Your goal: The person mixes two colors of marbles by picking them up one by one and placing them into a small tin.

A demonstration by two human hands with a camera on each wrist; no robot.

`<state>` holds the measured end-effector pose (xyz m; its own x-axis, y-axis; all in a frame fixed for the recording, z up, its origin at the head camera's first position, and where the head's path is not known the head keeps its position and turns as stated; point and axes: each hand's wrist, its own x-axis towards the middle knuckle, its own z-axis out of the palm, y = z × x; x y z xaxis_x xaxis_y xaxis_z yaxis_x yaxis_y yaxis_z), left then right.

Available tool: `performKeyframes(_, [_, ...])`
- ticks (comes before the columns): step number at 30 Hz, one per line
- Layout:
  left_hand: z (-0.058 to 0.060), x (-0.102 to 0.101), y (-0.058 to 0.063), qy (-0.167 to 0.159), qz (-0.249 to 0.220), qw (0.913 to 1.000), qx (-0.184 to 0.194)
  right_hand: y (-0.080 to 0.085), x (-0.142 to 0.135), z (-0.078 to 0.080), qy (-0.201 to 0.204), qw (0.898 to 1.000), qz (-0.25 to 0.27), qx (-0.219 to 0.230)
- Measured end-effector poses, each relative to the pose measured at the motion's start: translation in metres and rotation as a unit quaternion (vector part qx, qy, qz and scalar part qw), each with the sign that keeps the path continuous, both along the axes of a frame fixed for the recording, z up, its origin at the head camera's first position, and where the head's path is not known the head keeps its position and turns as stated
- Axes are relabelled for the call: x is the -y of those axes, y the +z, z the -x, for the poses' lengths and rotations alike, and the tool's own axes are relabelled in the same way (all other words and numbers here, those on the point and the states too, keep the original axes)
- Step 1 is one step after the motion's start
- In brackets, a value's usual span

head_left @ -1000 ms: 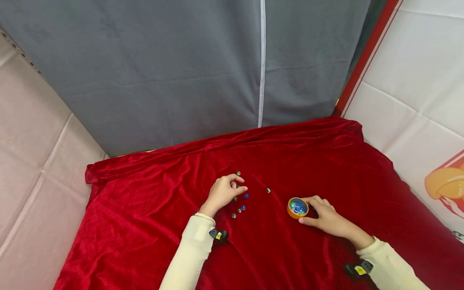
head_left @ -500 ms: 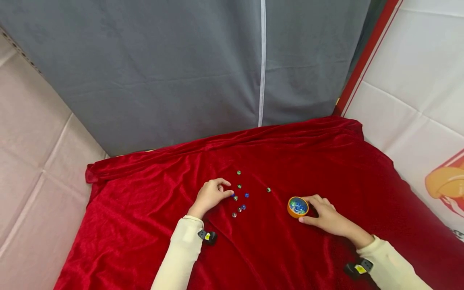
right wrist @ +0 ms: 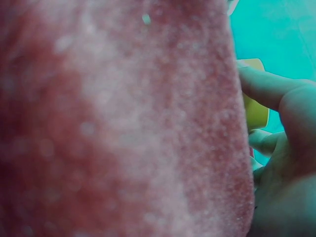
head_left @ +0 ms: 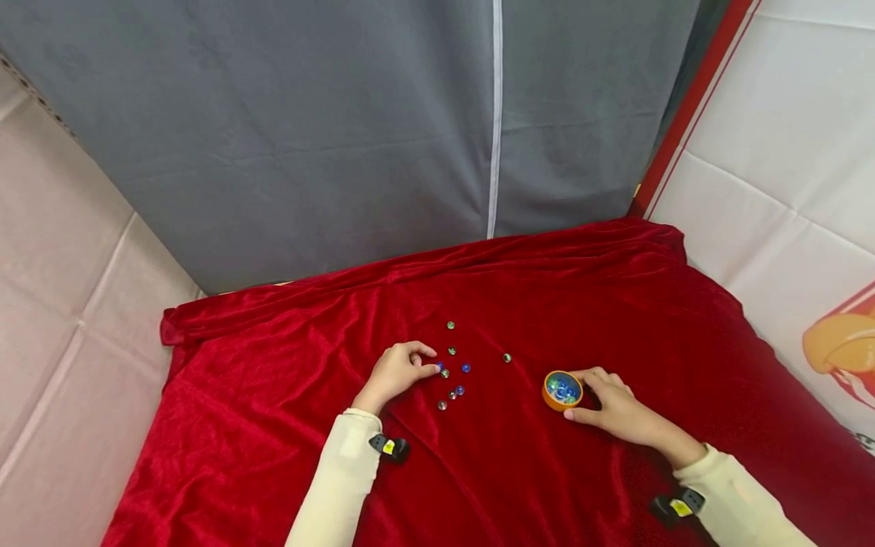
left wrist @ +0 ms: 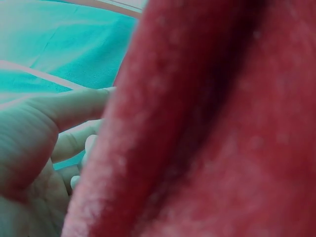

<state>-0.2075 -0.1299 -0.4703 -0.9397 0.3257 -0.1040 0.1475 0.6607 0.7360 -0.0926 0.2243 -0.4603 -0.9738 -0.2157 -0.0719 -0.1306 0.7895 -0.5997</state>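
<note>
In the head view my left hand (head_left: 396,372) lies low over the red cloth, thumb and index finger apart, the thumb tip at a blue marble (head_left: 440,366). Whether it touches that marble cannot be made out. A green marble (head_left: 445,374) lies right beside it. My right hand (head_left: 611,406) grips a small round orange cup (head_left: 552,404) from its right side, thumb in front and fingers behind. Several blue and green marbles (head_left: 563,391) fill the cup. Folded cloth hides the left fingertips in the left wrist view; the right wrist view shows the cup's wall (right wrist: 256,113) behind my thumb.
More marbles are scattered nearby: green ones (head_left: 452,351) further back, a blue one (head_left: 466,368), a clear one (head_left: 442,406) nearer, and a lone green marble (head_left: 507,357) towards the cup. Wrinkled red cloth (head_left: 273,425) covers the table; a grey curtain (head_left: 342,137) hangs behind.
My left hand has drawn back to the left from above the marbles, uncovering several, and has settled by the blue marble. The right hand and cup have stayed in place.
</note>
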Motion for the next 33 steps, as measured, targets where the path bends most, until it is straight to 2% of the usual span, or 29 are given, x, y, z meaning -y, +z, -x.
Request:
performKeyframes(9, [-0.0014, 0.0012, -0.0023, -0.019, 0.020, 0.9995, -0.010, -0.0034, -0.0004, 0.0004, -0.001, 1.000, -0.004, 0.002])
performKeyframes(23, [-0.0011, -0.0025, -0.0036, -0.001, 0.024, 0.9996, -0.012, -0.0029, -0.0009, 0.0002, 0.000, 1.000, -0.006, 0.002])
performKeyframes(33, [-0.0011, -0.0006, -0.0026, 0.000, 0.007, 1.0000, 0.004, -0.0030, -0.0001, -0.0003, -0.002, 1.000, -0.003, 0.006])
